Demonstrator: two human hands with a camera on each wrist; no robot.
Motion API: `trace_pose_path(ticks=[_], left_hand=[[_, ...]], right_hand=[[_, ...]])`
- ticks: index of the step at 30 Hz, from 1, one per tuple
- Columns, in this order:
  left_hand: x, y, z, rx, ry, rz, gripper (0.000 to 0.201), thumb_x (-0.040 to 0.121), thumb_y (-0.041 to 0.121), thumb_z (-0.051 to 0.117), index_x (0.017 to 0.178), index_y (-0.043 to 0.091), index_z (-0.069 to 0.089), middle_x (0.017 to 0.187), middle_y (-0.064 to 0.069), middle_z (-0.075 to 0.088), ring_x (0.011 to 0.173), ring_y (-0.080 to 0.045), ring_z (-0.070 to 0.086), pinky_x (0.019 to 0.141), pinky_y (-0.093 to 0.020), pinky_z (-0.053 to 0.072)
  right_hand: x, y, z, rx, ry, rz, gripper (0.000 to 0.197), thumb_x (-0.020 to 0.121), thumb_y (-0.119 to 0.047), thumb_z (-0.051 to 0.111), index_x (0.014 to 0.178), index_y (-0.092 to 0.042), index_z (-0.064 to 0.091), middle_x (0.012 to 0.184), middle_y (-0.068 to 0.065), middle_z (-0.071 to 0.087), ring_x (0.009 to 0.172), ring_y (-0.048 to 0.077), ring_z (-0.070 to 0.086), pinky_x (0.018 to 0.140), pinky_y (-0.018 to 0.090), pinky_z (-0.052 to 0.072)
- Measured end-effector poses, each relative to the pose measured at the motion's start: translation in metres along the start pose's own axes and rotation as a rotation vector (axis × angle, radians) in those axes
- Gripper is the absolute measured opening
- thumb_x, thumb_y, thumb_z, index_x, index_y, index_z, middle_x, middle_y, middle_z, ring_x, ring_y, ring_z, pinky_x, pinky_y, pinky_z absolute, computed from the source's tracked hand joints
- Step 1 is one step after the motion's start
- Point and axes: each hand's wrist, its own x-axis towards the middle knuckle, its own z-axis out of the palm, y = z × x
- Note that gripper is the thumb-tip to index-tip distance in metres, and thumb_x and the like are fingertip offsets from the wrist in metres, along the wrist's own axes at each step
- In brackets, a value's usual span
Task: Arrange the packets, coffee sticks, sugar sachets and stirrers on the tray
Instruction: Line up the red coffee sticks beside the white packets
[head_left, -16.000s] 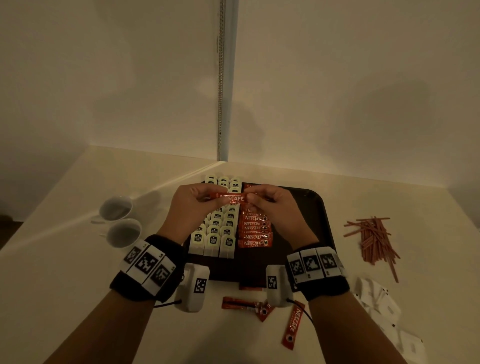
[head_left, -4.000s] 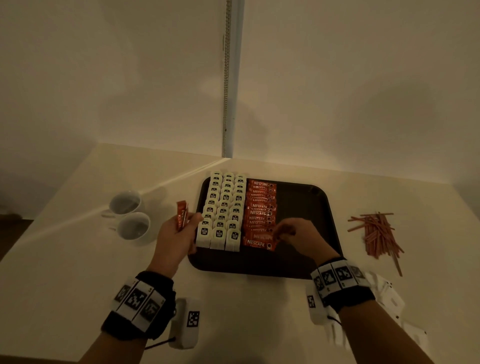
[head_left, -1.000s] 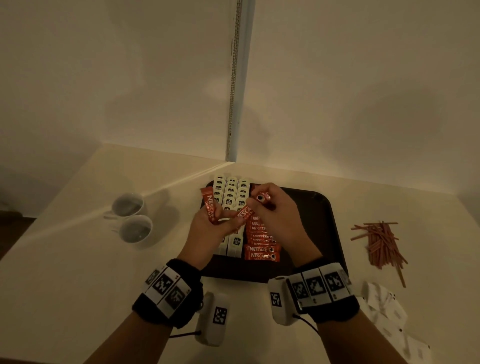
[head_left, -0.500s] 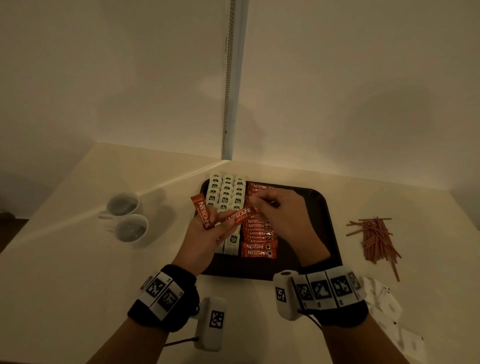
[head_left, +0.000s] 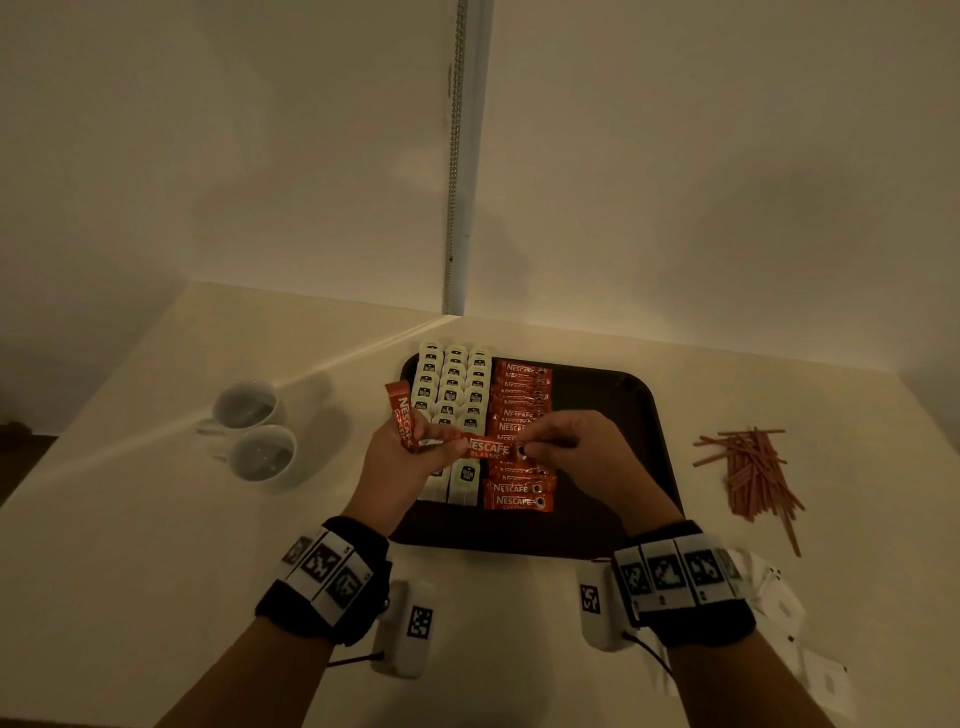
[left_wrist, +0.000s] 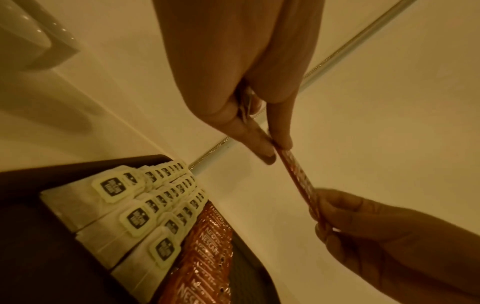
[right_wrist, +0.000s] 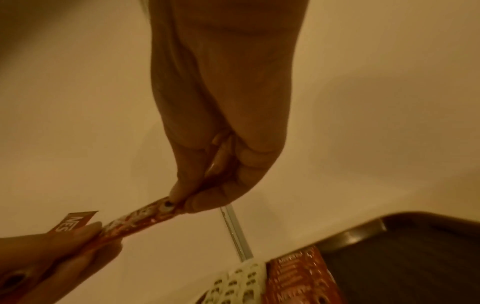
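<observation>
Both hands pinch one coffee stick (head_left: 485, 448) above the tray (head_left: 613, 395): left hand (head_left: 400, 462) fingers at one end, right hand (head_left: 582, 452) fingers at the other.

Both forearms reach forward, side by side, each with a black band with white marker tiles at the wrist. The left hand (head_left: 400, 460) is raised with its thumb and fingers pinched together. The right hand (head_left: 576, 452) faces it at the same height, thumb and fingertips pinched, knuckles up. The two hands are near each other, fingertips apart.
</observation>
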Motion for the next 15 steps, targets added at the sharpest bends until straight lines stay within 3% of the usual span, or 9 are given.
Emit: trace_pose_path(ticks=[3, 6, 9, 12, 15], left_hand=[[-0.004, -0.004, -0.005, 0.057, 0.024, -0.135, 0.028, 0.088, 0.019, 0.065, 0.073, 0.014, 0.041, 0.084, -0.005, 0.069, 0.071, -0.021, 0.069, 0.061, -0.027, 0.054], [-0.007, -0.005, -0.017, 0.066, 0.039, -0.210, 0.027, 0.096, 0.037, 0.049, 0.075, 0.020, 0.048, 0.059, 0.002, 0.044, 0.046, -0.011, 0.039, 0.045, -0.021, 0.034], [-0.007, -0.004, -0.025, 0.037, 0.050, -0.263, 0.041, 0.097, 0.049, 0.035, 0.069, 0.021, 0.045, 0.050, 0.006, 0.034, 0.042, -0.009, 0.028, 0.047, -0.025, 0.025], [-0.007, -0.004, -0.030, 0.034, 0.069, -0.292, 0.044, 0.098, 0.050, 0.030, 0.072, 0.019, 0.047, 0.047, 0.007, 0.034, 0.041, -0.010, 0.028, 0.048, -0.026, 0.024], [-0.008, -0.005, -0.035, 0.029, 0.073, -0.289, 0.044, 0.099, 0.049, 0.029, 0.073, 0.018, 0.047, 0.047, 0.006, 0.034, 0.041, -0.010, 0.027, 0.047, -0.025, 0.024]], right_hand=[[0.001, 0.031, 0.001, -0.051, 0.019, 0.066, 0.023, 0.088, -0.009, 0.059, 0.084, -0.032, 0.061, 0.099, -0.011, 0.063, 0.093, 0.005, 0.061, 0.081, 0.021, 0.052], [0.000, 0.070, 0.009, -0.149, 0.046, 0.194, 0.021, 0.090, -0.007, 0.057, 0.088, -0.027, 0.063, 0.100, -0.008, 0.062, 0.091, 0.004, 0.058, 0.082, 0.021, 0.051], [-0.002, 0.097, 0.027, -0.158, 0.011, 0.275, 0.018, 0.089, -0.006, 0.058, 0.089, -0.023, 0.065, 0.103, -0.004, 0.064, 0.096, 0.007, 0.058, 0.087, 0.020, 0.047], [-0.002, 0.109, 0.042, -0.127, 0.029, 0.327, 0.025, 0.085, -0.005, 0.063, 0.077, -0.028, 0.059, 0.100, -0.003, 0.062, 0.097, 0.012, 0.059, 0.080, 0.019, 0.045], [0.001, 0.114, 0.050, -0.133, 0.087, 0.344, 0.023, 0.084, -0.006, 0.065, 0.078, -0.026, 0.058, 0.096, -0.006, 0.060, 0.095, 0.010, 0.057, 0.084, 0.024, 0.047]])
